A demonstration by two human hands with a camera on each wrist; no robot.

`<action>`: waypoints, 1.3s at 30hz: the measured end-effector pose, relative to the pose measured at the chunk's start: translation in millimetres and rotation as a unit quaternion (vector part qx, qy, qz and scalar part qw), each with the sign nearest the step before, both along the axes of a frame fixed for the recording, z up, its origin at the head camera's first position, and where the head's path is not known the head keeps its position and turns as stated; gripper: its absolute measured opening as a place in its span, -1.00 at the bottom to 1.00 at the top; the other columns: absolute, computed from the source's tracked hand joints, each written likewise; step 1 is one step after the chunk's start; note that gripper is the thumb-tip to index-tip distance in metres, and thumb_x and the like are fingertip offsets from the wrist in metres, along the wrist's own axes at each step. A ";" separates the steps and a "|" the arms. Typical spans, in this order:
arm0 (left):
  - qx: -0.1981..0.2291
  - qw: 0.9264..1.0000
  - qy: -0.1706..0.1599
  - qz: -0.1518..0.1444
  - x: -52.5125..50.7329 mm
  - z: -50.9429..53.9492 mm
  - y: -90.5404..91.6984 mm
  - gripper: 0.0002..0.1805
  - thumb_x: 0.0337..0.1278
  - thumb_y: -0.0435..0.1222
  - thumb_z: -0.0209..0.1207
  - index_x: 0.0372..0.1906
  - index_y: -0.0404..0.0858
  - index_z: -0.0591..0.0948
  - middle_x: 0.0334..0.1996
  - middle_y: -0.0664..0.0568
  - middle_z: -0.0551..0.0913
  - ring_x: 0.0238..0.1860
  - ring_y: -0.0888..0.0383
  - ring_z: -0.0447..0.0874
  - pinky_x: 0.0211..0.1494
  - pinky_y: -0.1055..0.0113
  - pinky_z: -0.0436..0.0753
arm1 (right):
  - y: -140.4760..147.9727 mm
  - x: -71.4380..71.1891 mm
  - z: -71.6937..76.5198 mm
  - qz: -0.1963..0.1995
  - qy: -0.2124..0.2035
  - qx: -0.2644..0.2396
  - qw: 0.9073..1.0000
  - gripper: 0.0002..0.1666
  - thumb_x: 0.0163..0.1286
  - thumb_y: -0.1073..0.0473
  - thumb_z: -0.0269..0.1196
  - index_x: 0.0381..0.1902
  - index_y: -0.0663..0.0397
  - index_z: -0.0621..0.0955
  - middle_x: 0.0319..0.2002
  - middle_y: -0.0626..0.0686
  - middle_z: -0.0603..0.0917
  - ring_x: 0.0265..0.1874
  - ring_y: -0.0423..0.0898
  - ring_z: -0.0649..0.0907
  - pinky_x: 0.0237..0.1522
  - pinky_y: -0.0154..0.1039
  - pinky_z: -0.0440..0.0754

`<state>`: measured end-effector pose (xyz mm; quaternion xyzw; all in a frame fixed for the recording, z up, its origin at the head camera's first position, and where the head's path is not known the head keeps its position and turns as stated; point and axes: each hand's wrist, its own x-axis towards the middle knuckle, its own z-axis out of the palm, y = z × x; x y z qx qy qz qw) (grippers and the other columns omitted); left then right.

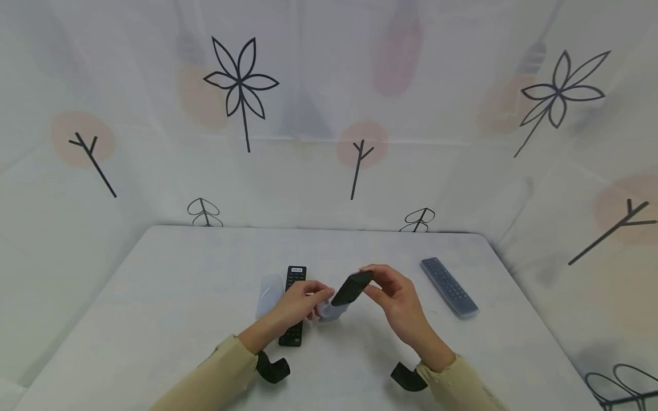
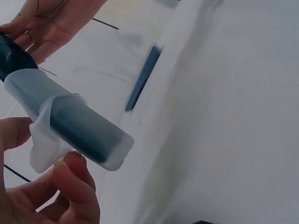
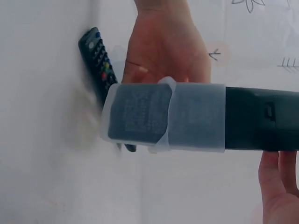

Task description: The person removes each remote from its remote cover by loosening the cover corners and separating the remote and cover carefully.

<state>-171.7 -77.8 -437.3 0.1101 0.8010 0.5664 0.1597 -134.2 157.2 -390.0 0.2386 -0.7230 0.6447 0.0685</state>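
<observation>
A dark remote control [image 3: 257,119] is partly inside a translucent soft cover [image 3: 196,116]. The cover reaches over its lower part, with a folded-back flap around the middle. My right hand [image 1: 398,302] holds the bare upper end of this remote, tilted above the table. At the cover, my left hand [image 1: 295,302] pinches the loose flap between thumb and fingers, as the left wrist view shows. Beneath the left wrist lies a second black remote control [image 1: 296,275], partly hidden by that hand; its coloured buttons show in the right wrist view.
Left of the black remote lies a flat translucent cover [image 1: 269,292]. Toward the right of the white table [image 1: 205,257] rests a covered remote control [image 1: 449,287]. Patterned cloth [image 1: 308,103] hangs behind the table and along its sides.
</observation>
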 end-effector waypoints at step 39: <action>0.137 0.970 0.023 0.198 4.5 7.8 2.3 -0.78 0.31 -0.24 0.26 -0.09 -0.31 0.67 -0.20 -0.03 0.66 -0.36 0.13 0.55 -0.26 0.22 0.60 | 15.1 -5.5 -2.7 0.009 -0.055 -0.068 0.996 -0.49 0.59 0.23 0.05 0.41 0.27 0.34 0.30 0.33 0.46 0.29 -0.03 0.51 0.20 -0.25 0.47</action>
